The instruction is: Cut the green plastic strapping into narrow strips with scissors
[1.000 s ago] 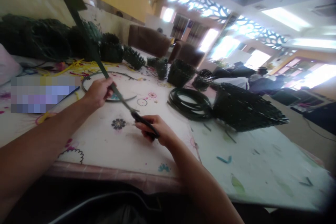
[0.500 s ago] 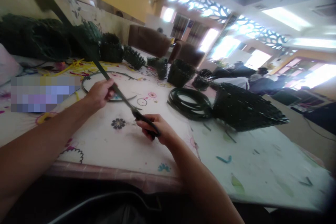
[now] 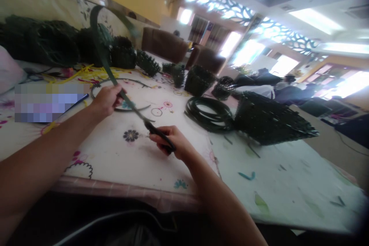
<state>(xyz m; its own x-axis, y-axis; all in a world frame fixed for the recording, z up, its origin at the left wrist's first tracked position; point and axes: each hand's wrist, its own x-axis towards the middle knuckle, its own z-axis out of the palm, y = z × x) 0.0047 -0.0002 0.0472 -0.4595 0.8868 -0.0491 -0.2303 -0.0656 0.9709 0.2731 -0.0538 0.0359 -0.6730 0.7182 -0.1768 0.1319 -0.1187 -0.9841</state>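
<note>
While your left hand [image 3: 107,99] grips the long dark green plastic strip [image 3: 99,44] above the floral worktop [image 3: 121,161] and your right hand [image 3: 170,143] clenches black-handled scissors [image 3: 157,135] at its lower end, trimming looks unfinished; woven dark baskets [image 3: 268,121] stand done nearby.

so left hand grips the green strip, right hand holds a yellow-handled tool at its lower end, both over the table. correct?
Not quite. In the head view the tool in the right hand has a black handle, not yellow. The rest holds: left hand grips the green strip, both above the table.
</note>
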